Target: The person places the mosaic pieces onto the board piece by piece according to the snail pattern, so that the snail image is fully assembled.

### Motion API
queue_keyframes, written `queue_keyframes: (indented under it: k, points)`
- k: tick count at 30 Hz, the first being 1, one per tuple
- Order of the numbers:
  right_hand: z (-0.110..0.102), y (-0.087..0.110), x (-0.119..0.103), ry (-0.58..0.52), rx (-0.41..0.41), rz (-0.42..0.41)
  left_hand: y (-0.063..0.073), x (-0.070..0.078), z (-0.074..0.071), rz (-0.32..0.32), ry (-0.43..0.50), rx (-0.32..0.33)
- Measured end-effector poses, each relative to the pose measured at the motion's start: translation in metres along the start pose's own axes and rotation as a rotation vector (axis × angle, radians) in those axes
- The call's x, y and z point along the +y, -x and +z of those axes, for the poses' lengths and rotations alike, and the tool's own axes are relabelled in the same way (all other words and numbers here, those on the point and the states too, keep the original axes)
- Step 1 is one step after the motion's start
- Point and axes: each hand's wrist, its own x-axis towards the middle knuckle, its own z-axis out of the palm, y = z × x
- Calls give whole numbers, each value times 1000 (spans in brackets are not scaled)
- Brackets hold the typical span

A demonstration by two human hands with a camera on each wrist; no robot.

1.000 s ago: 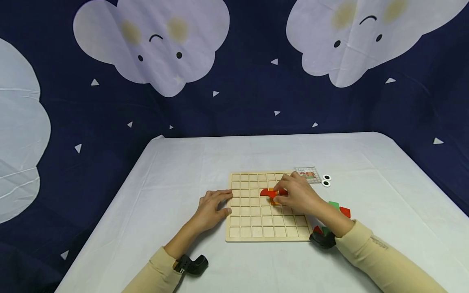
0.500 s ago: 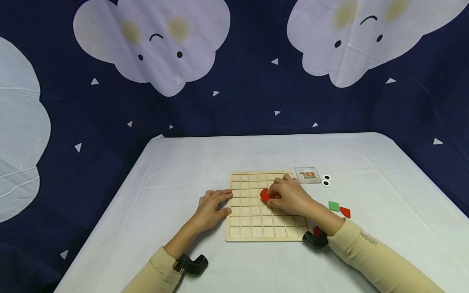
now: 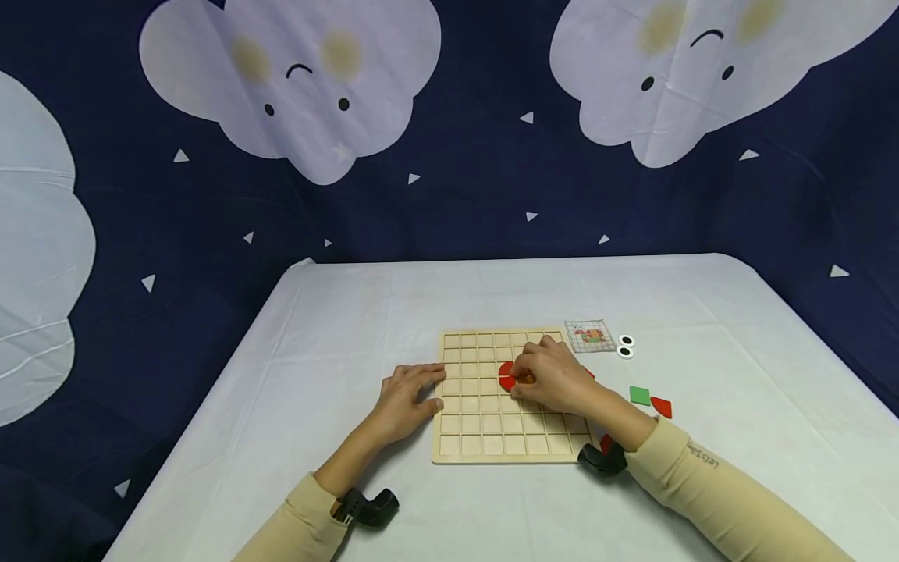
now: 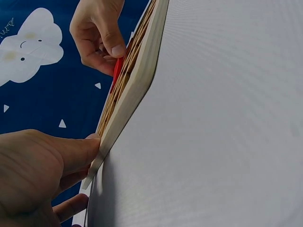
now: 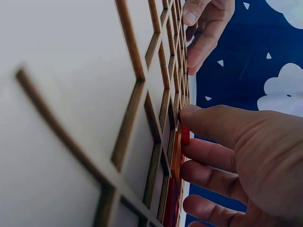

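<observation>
A wooden grid board (image 3: 492, 446) lies on the table, divided into small square cells. My right hand (image 3: 552, 377) is over its upper middle, thumb and fingertips at the right side of two red quarter-circle pieces (image 3: 507, 383). In the right wrist view, a red piece (image 5: 185, 134) shows between thumb and index finger, beside an orange piece (image 5: 176, 153). The left wrist view also shows red (image 4: 117, 71) under the right thumb. My left hand (image 3: 400, 403) rests with fingers extended against the board's left edge. The right hand hides part of the cells.
A printed pattern card (image 3: 590, 336) lies behind the board's right corner, beside two white-and-black eye discs (image 3: 626, 346). A green square (image 3: 640, 396) and a red rounded piece (image 3: 661, 407) lie to the right. Another red piece (image 3: 606, 443) sits partly behind the right wrist camera (image 3: 601, 460).
My right hand has shifted left and carried a red piece down below the other red quarter-circle. The two red pieces now stand one above the other. The left hand has stayed still.
</observation>
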Motion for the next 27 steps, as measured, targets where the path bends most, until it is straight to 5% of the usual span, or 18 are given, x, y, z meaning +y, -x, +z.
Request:
queue_keyframes:
  k: [17, 27]
  points:
    - [-18, 6, 8, -37, 79, 46, 0, 1, -1, 9, -7, -1]
    - [-47, 35, 39, -27, 134, 129, 0, 1, -1, 9, -9, -5]
